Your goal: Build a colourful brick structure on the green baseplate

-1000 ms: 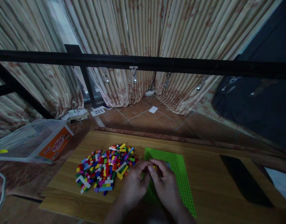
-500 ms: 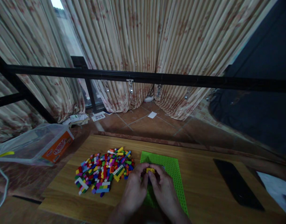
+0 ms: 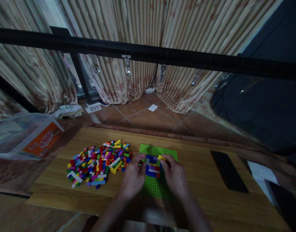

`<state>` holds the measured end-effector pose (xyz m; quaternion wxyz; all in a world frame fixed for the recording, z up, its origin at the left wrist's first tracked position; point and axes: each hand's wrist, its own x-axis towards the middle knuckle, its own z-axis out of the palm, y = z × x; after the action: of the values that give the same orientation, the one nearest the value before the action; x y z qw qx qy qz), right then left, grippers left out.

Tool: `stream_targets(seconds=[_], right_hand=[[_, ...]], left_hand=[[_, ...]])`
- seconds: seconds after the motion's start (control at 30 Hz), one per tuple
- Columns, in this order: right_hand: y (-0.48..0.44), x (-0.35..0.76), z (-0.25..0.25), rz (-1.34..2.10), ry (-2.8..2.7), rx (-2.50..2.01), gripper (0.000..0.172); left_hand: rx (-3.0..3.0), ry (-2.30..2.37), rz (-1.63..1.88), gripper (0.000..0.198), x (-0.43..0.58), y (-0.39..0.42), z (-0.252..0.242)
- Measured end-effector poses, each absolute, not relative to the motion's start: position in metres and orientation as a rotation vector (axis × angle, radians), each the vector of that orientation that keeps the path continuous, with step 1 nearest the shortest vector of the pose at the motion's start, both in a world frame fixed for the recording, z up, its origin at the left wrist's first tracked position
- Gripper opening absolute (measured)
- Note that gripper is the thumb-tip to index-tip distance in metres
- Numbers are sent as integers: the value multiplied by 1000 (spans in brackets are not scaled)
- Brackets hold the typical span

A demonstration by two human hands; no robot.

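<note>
Green studded plastic baseplate (image 3: pixel 151 187) lies on the brown wood-grain table (image 3: pixel 193 174), its far edge parted from the table's far edge by only a narrow strip of wood. With the low, flat block of blue, red, white, yellow and lilac bricks (image 3: pixel 152 166) as the clock's centre and twelve toward the curtains, that block sits on the baseplate, green studs showing at twelve and six.

At two o'clock, the right hand (image 3: pixel 174 175) has its grip pinching a small yellow plastic brick (image 3: pixel 161 157) between thumb and forefinger, just beside the block's far right corner. At eight to nine, the left hand (image 3: pixel 133 178) is curled, thumb and forefinger close to the block's left edge; I cannot tell whether that grip touches the block or encloses anything.

Beyond the left hand, toward nine, spreads a loose pile of multicoloured plastic bricks (image 3: pixel 99 161); its right edge comes near the knuckles, and its left side leaves a slim wooden margin before the table's slanting left edge. Toward three, a broad band of bare wood runs from the right hand to the black flat rectangular panel (image 3: pixel 229 171), which lies near the table's right edge.
</note>
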<state>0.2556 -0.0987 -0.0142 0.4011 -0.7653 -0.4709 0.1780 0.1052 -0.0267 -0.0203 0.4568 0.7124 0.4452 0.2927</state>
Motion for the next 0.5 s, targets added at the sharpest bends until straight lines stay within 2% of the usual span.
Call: stream_targets(seconds=[0.17,0.5], right_hand=[[-96,270,-23,396,-1159,-2023,32],[-79,251,-24,328,-1149,-1983,30]], left_hand=[[1841,1245,613,36,105,-22,-20],[1812,1119,518,46,111,-21,-33]])
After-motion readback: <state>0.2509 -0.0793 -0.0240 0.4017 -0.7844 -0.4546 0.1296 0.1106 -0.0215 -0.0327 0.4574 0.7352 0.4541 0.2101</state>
